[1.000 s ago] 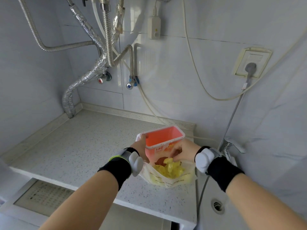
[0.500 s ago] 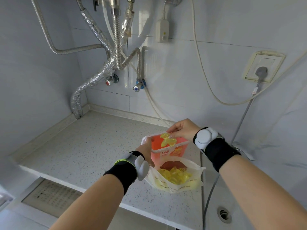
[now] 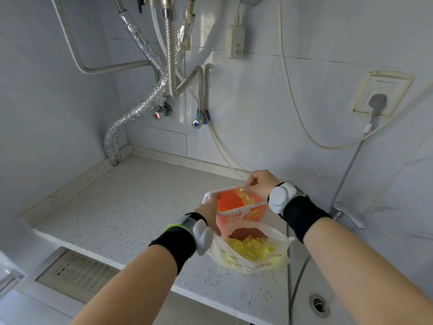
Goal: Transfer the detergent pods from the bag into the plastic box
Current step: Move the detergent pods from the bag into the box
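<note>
Over the box: right hand (image 3: 261, 184) pinching pods (image 3: 244, 195).
Its grip is clenched on the yellow pods, hanging them inside the orange box's (image 3: 230, 202) open top. Left hand (image 3: 210, 213) is grasping the box's near-left side. Just in front, the open bag (image 3: 250, 261) is lying on the speckled surface (image 3: 131, 207), holding more yellow pods.
</note>
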`<state>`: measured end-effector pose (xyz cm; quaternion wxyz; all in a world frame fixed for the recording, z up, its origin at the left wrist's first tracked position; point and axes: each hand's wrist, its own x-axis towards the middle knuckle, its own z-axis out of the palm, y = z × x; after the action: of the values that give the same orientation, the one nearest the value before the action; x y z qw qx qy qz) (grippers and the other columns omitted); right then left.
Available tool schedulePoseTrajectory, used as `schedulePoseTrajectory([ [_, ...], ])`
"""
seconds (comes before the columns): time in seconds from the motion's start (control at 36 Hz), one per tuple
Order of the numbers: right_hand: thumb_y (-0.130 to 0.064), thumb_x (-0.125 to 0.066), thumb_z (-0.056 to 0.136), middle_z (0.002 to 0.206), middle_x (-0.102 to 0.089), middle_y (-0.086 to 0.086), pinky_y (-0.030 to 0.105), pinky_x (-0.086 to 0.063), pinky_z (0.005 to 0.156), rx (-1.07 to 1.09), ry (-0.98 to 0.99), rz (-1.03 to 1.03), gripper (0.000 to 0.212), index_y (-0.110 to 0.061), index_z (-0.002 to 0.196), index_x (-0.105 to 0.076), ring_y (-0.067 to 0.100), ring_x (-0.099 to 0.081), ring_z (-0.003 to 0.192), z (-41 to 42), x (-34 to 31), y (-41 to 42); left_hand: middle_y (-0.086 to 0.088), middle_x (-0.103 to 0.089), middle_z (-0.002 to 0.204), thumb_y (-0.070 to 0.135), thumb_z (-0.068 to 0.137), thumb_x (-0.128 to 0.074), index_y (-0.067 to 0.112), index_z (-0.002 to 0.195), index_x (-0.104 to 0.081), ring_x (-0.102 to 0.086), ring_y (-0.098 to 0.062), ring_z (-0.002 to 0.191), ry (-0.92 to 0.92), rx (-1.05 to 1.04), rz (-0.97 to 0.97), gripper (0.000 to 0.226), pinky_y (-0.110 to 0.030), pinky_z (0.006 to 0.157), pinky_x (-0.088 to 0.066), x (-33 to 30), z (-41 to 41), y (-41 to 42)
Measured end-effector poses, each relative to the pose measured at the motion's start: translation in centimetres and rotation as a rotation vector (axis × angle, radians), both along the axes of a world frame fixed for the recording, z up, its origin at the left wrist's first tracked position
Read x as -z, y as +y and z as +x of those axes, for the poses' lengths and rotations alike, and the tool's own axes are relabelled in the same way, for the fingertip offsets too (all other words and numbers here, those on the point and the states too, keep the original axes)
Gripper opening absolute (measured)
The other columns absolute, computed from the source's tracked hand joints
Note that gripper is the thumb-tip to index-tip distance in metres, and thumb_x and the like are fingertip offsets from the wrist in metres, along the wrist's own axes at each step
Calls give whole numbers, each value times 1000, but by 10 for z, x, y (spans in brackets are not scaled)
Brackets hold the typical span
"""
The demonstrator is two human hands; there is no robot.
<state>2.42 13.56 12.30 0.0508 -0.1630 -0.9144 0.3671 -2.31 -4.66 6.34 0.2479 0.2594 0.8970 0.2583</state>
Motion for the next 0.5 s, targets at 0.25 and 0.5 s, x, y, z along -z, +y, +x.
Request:
schedulePoseTrajectory([
  [0.25,-19,-75,76,78,-67,-3,24,-45,69,65,1,113,4,-16,75,-72,14,-61,76,13,-5,25,-3,-50,97,9,75,-69,34,138,-8,-58,-18,64,-2,7,-3,91,-31,57,-51,3,-2,1],
  [0.5,-17,-67,83,73,-71,2,14,-46,51,-288,-330,-80,7,-13,84,-72,3,-58,52,47,15,-2,-6,-49,105,7,72,-72,37,137,-8,-58,-19,66,-7,0,-11,96,-34,60,-53,4,-3,1],
])
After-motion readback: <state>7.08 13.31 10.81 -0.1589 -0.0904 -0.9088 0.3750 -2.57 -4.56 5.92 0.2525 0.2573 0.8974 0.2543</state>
